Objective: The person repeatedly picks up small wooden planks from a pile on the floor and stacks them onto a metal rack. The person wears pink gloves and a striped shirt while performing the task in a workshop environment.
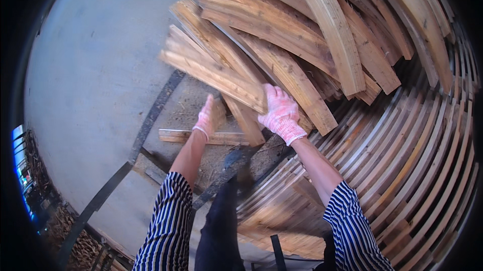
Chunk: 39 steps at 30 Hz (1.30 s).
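My right hand [282, 112], in a pink-and-white knit glove, grips the near end of a wooden board [214, 75]. The board slants away to the upper left, its far end smeared by motion above the loose pile. My left hand [205, 118], gloved alike, is held up just below the board and apart from it. Its fingers point upward and are stretched out, slightly blurred. Beneath the left wrist a short wooden strip [173, 135] lies crosswise on the floor.
A jumbled heap of loose boards [282, 34] fills the upper middle and right. Rows of closely stacked boards [397, 155] stand at the right and below. The grey concrete floor [100, 59] has dark strips [156, 107] across it. Wood scraps [80, 243] lie at the lower left.
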Motion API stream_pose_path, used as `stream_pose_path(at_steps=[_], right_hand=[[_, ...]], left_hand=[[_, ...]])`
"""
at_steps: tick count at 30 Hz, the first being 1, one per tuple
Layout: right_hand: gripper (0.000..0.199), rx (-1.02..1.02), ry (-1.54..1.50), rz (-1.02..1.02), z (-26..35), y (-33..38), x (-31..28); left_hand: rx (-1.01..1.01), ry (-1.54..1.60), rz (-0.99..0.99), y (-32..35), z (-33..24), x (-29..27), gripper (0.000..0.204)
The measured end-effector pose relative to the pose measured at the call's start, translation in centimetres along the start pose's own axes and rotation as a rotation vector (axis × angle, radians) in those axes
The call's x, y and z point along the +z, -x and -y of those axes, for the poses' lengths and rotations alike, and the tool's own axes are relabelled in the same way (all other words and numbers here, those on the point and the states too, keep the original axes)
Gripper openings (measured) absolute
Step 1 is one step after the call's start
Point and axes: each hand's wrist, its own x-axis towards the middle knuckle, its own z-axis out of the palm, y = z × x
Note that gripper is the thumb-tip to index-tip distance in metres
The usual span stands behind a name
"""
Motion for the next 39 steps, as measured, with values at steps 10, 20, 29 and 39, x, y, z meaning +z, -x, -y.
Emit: stream_pose_path(at_steps=[10,20,29,39], right_hand=[[0.120,0.118,-0.090,0.156,-0.6,-3.0,1.6],[0.112,0.072,-0.767,0.368,0.1,3.2,6.8],[0.125,-0.031,-1.242,0.387,-2.4,2.3,16.6],[0.122,0.346,-1.676,0.783,2.1,16.8,7.7]], left_hand=[[0.029,0.349,0.326,-0.4,-1.7,7.9,0.131],[0.132,-0.121,0.238,11.6,-1.0,2.5,0.067],[0.063,0.165,0.181,8.5,4.2,-2.5,0.069],[-0.017,0.138,0.139,23.6,8.1,-2.0,0.076]])
